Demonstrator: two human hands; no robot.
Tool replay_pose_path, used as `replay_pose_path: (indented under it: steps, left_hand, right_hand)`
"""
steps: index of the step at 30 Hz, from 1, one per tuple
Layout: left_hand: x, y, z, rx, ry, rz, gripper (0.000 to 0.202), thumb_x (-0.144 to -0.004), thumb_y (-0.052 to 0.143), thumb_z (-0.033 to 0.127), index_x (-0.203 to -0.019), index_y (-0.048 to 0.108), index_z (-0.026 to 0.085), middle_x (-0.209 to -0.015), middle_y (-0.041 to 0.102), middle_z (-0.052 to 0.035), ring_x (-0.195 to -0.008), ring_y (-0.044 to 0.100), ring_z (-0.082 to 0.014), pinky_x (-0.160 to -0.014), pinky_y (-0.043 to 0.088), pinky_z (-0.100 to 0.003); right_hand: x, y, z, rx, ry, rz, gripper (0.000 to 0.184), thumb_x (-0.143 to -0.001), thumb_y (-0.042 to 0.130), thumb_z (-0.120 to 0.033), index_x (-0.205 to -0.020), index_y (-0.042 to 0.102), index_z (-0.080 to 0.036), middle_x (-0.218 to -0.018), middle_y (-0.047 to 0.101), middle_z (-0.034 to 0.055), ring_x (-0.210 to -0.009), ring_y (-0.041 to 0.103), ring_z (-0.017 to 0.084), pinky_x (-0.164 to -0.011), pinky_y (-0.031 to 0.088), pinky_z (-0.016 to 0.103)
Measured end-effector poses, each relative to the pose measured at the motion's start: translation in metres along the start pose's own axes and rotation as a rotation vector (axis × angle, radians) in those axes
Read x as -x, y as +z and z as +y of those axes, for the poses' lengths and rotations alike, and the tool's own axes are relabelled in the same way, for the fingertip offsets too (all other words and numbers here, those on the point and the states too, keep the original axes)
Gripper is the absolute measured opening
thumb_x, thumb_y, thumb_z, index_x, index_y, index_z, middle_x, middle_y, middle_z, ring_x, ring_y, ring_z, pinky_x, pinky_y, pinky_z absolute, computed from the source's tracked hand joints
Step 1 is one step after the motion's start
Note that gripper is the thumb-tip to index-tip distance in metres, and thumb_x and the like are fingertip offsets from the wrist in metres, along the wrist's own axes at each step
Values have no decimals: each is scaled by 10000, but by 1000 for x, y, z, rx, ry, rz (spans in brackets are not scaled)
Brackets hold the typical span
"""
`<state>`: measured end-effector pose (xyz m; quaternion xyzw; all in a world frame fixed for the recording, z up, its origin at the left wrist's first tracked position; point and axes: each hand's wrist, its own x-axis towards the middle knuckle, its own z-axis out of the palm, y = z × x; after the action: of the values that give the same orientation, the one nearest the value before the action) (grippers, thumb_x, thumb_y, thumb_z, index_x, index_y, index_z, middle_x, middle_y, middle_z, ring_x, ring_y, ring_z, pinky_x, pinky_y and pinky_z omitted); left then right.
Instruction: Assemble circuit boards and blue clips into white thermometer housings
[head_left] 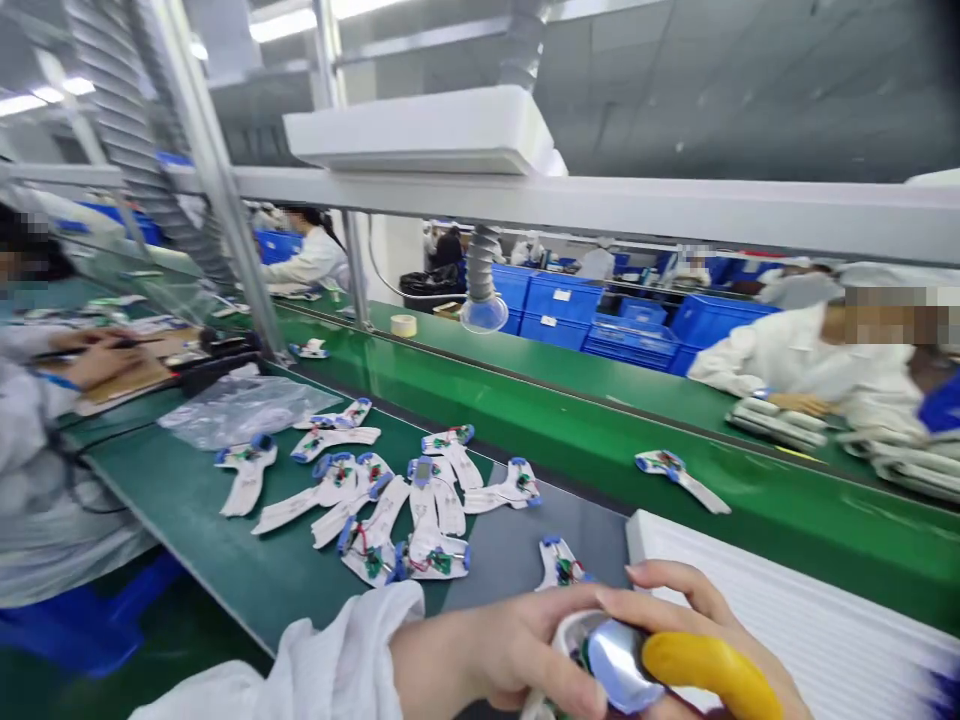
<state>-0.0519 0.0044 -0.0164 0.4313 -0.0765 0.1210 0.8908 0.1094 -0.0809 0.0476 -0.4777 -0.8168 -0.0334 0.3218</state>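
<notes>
My left hand (517, 645), in a white sleeve, comes in from the lower left and grips a white thermometer shell with a shiny silver head (611, 660). My right hand (705, 610) closes on the same shell from the right, and one of its fingers wears a yellow cot that lies across the silver head. Both hands are over the near edge of the bench. Just beyond them lies a scatter of several white and blue thermometer halves with exposed circuit boards (375, 500), the nearest (559, 565) close to my left hand.
A white ribbed tray (787, 600) sits right of my hands. A green conveyor belt (570, 420) carries one thermometer half (679, 478). There is a clear plastic bag (240, 405) at left, a tape roll (403, 325), blue crates (600, 320) behind, and white-coated workers left and right.
</notes>
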Motion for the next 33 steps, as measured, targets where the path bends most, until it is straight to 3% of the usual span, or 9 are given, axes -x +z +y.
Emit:
replay_pose_path:
  steps: [5,7,9,11,14,18,22,28,33]
  left_hand:
    - [1,8,-7,176,-27,1,663,-533,828,301,-1134,565,204,-808,623,-13,-662,605,-91,-545,475,-148]
    - [2,9,-5,154,-35,56,637,-501,843,284,-1083,591,234,-945,603,-23,-622,583,-74,-519,475,-161]
    - [3,9,-1,75,-37,112,577,-474,856,263,-999,619,235,-1187,506,-41,-738,590,-100,-611,483,-201]
    - [5,9,4,-4,-59,139,549,-475,857,279,-965,616,223,-1310,403,-43,-959,550,-178,-790,450,-278]
    - [9,9,11,-130,-93,147,579,-506,837,351,-1014,590,223,-1316,385,-60,-1175,406,-285,-989,294,-415]
    - [12,9,15,-297,-84,141,607,-530,805,433,-1058,580,237,-1382,296,-66,-1232,349,-329,-1057,180,-468]
    - [12,10,15,-312,-87,150,608,-542,791,459,-1067,580,237,-1386,300,-71,-1239,345,-336,-1061,176,-474]
    - [12,12,14,-283,-140,182,653,-517,802,464,-1075,567,217,-1384,289,-90,-1219,363,-348,-1042,217,-476]
    - [10,13,13,-426,-118,145,637,-552,781,446,-1115,579,227,-1362,340,-75,-1236,342,-326,-1063,188,-454]
  right_hand:
    - [7,-8,-23,104,4,49,298,-846,533,-408,-1100,573,-256,-929,701,79,-924,623,220,-686,568,271]
    - [11,-12,-24,164,-35,49,236,-850,553,-346,-1069,587,-267,-914,702,57,-915,620,196,-732,554,259]
    - [16,-17,-24,163,-49,-28,225,-873,524,-325,-1077,595,-264,-899,700,49,-866,632,169,-735,548,238]
    - [20,-21,-25,117,-26,-110,277,-900,467,-349,-1125,584,-238,-905,699,62,-826,646,160,-724,551,236]
    - [25,-21,-27,97,25,-144,293,-885,495,-334,-1146,568,-222,-948,696,67,-842,657,157,-733,557,229]
    - [33,-16,-29,171,68,-136,332,-847,566,-326,-1159,563,-212,-1007,683,63,-914,653,155,-778,552,195]
    - [35,-17,-31,221,38,-110,309,-877,514,-351,-1135,591,-199,-998,696,65,-890,669,157,-776,555,189]
    - [22,-25,-36,233,-4,-91,273,-898,467,-356,-1044,628,-192,-872,720,66,-743,686,157,-654,580,196]
    - [-1,-26,-36,345,-101,-63,162,-869,476,-156,-877,637,-173,-792,690,60,-734,632,149,-638,530,244]
